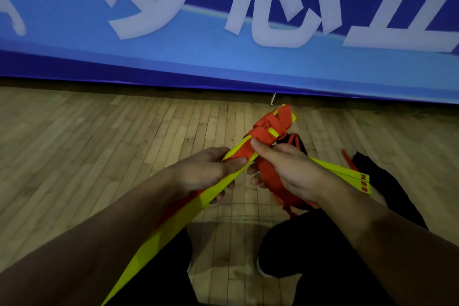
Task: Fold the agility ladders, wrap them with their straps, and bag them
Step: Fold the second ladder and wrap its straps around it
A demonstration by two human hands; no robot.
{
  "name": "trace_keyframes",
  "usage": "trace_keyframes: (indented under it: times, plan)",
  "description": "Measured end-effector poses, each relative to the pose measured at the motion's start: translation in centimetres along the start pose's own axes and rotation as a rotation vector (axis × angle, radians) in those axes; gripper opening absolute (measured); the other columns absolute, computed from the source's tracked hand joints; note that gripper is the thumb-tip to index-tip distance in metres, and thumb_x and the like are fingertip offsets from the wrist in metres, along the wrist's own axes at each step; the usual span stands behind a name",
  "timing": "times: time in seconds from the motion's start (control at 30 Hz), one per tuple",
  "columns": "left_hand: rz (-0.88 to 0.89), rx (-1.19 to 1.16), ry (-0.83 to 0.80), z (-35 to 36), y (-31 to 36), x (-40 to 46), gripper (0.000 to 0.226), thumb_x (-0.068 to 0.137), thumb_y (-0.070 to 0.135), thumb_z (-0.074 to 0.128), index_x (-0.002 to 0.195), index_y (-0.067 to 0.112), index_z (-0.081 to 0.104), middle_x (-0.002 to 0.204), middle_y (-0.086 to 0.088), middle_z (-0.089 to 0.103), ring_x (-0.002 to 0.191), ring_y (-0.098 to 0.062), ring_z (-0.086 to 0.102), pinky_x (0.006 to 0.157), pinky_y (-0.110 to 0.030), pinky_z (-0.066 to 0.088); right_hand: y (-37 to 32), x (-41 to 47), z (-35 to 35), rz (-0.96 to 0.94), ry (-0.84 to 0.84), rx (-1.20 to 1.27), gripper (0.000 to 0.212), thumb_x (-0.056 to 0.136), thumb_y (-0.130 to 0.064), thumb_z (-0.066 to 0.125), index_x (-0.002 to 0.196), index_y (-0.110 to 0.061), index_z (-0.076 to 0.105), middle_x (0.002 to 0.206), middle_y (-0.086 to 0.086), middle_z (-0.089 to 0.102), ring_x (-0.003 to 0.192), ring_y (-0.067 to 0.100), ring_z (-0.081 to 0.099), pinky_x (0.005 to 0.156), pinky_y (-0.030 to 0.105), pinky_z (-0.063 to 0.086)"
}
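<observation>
- Head view, centre of the frame: the folded ladder (248, 146) is a bundle of flat yellow slats running from the lower left up to the centre right, held in the air over the floor, with its orange strap (267, 129) wound round the far end.
- The left hand (208, 169) is closed round the slats at mid-length; its fingers (236, 163) curl over the top edge and pinch the bundle.
- The right hand (290, 171) is closed too, thumb pressed on the strap just below the wrapped part, with a loose run of orange strap passing through the palm and hanging out below.
- Handling, as a judgement: the slats look thin, light and fairly stiff, smooth enough to slide apart unless squeezed together; the strap is soft webbing that will slacken if tension drops. The best hold seems to be across the stack's flat faces near the wrap, with the strap kept taut.
- Right of centre: more yellow slat ends (347, 174) with red marks stick out past the right wrist; whether they belong to the same ladder I cannot tell.
- A dark cloth thing, perhaps the bag (380, 176), lies on the floor at the right.
- Surface and room: a wooden plank floor (99, 144) and, across the top, a blue banner (223, 57) with large white characters. The person's dark trousers fill the bottom.
</observation>
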State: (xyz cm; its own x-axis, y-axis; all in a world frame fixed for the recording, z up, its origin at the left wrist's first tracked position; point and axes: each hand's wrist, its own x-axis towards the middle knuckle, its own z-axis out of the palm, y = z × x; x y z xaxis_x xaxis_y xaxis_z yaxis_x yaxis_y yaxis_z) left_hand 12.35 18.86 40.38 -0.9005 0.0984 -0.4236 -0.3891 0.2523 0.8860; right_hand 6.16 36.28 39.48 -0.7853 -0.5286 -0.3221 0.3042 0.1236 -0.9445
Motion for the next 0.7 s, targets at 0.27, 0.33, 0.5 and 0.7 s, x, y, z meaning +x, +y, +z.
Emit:
trace_keyframes:
  times: [0.27, 0.33, 0.5, 0.7]
  plan:
    - [-0.037, 0.076, -0.092, -0.7, 0.6, -0.7, 0.033, 0.098, 0.049, 0.047, 0.117, 0.023, 0.054, 0.089, -0.007, 0.067, 0.07, -0.019, 0.066, 0.066, -0.033, 0.057, 0.9, 0.4, 0.2, -0.1, 0.163, -0.205, 0.038, 0.097, -0.039, 0.059, 0.086, -0.003, 0.066, 0.056, 0.005, 0.062, 0.044, 0.016, 0.056, 0.046, 0.026, 0.042]
    - [0.01, 0.146, -0.099, -1.1, 0.4, -0.9, 0.024, 0.1, 0.041, 0.049, 0.119, 0.025, 0.052, 0.093, -0.004, 0.066, 0.072, -0.015, 0.067, 0.069, -0.031, 0.057, 0.8, 0.4, 0.3, -0.093, 0.188, -0.22, 0.044, 0.097, -0.041, 0.059, 0.088, 0.001, 0.066, 0.053, 0.004, 0.062, 0.041, 0.015, 0.055, 0.047, 0.027, 0.041]
    - [0.078, 0.622, 0.052, 0.0, 0.2, -0.4, 0.03, 0.101, 0.042, 0.046, 0.123, 0.024, 0.039, 0.092, 0.0, 0.064, 0.075, -0.011, 0.068, 0.068, -0.027, 0.057, 0.7, 0.6, 0.6, 0.003, 0.257, -0.166, 0.04, 0.094, -0.038, 0.065, 0.075, -0.002, 0.065, 0.051, 0.005, 0.06, 0.037, 0.012, 0.052, 0.04, 0.02, 0.037]
    - [0.048, 1.152, 0.464, 4.0, -0.1, 0.6, 0.03, 0.105, 0.03, 0.034, 0.131, 0.016, 0.028, 0.098, -0.006, 0.054, 0.078, -0.02, 0.06, 0.062, -0.032, 0.047, 0.4, 1.0, 1.6, 0.086, 0.273, 0.058, 0.03, 0.1, -0.019, 0.049, 0.081, -0.002, 0.066, 0.056, 0.006, 0.06, 0.042, 0.012, 0.054, 0.041, 0.023, 0.039]
